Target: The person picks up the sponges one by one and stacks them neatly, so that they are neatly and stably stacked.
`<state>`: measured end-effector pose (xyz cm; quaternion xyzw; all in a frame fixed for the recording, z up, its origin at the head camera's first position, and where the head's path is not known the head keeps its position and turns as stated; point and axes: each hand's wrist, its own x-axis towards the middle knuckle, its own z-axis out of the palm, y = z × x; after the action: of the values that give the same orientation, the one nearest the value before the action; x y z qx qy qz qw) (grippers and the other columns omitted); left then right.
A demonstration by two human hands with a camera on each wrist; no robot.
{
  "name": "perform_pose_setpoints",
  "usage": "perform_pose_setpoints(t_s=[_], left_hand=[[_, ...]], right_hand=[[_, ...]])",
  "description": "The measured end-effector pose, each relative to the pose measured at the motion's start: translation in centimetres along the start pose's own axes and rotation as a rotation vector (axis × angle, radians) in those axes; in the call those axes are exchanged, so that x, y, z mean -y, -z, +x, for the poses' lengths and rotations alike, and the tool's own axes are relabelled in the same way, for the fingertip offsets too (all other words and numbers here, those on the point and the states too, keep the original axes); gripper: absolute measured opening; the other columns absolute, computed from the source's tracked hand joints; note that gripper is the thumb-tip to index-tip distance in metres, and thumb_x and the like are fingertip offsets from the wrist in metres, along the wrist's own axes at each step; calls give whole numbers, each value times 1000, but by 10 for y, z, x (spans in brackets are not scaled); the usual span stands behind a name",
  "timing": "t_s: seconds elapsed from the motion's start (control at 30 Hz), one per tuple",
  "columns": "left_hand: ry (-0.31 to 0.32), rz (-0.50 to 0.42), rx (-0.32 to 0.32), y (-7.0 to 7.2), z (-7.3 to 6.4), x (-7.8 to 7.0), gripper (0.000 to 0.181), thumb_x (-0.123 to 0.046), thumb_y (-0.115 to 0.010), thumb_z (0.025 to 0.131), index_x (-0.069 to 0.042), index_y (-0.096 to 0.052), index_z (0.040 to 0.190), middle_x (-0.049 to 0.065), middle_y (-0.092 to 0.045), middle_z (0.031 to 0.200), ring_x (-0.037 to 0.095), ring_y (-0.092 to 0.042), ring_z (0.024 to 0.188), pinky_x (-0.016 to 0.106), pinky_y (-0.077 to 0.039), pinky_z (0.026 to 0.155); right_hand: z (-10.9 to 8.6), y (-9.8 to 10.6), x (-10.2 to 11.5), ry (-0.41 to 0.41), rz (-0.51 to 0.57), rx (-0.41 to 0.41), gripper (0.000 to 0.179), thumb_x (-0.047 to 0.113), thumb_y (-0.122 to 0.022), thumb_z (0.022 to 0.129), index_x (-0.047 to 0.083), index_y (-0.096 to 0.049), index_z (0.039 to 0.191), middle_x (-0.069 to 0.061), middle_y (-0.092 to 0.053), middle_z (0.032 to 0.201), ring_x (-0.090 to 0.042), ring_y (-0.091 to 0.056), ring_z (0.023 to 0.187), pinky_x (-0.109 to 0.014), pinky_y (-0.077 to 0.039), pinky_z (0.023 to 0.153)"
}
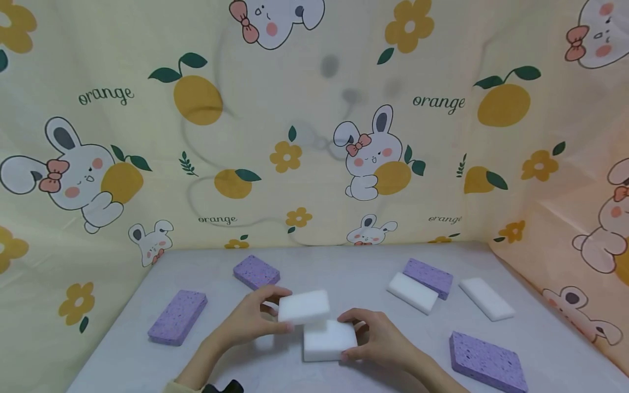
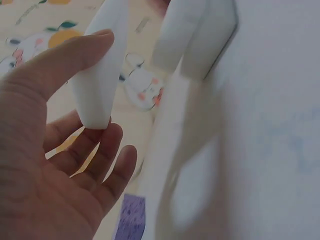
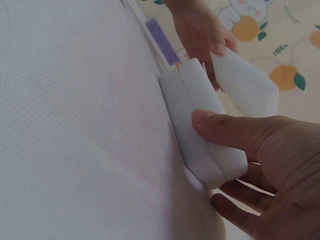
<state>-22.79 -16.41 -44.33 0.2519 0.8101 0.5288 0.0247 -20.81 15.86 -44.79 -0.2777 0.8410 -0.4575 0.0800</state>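
Observation:
My left hand pinches a white sponge between thumb and fingers, lifted and tilted above the table. Just below and to its right, two white sponges lie stacked flat, one on the other. My right hand grips this stack at its right side, the thumb along the near face and the fingers behind. In the left wrist view, the raised sponge shows edge-on under the thumb, apart from the stack.
Purple sponges lie at the left, behind the left hand and at the front right. At the back right, a purple sponge touches a white sponge, with another white sponge beside them. A printed curtain encloses the table.

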Motion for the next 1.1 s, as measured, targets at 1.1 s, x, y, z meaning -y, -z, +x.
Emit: perform_pose_setpoints(t_s=[1.1], left_hand=[[-84, 118, 100, -38, 2, -18, 58, -37, -88, 73, -13, -64, 120, -7, -60, 111, 13, -56, 99, 33, -55, 81]], right_hand=[[1, -2, -5, 7, -14, -16, 77, 28, -92, 66, 4, -57, 130, -1, -66, 107, -16, -65, 86, -31, -56, 76]])
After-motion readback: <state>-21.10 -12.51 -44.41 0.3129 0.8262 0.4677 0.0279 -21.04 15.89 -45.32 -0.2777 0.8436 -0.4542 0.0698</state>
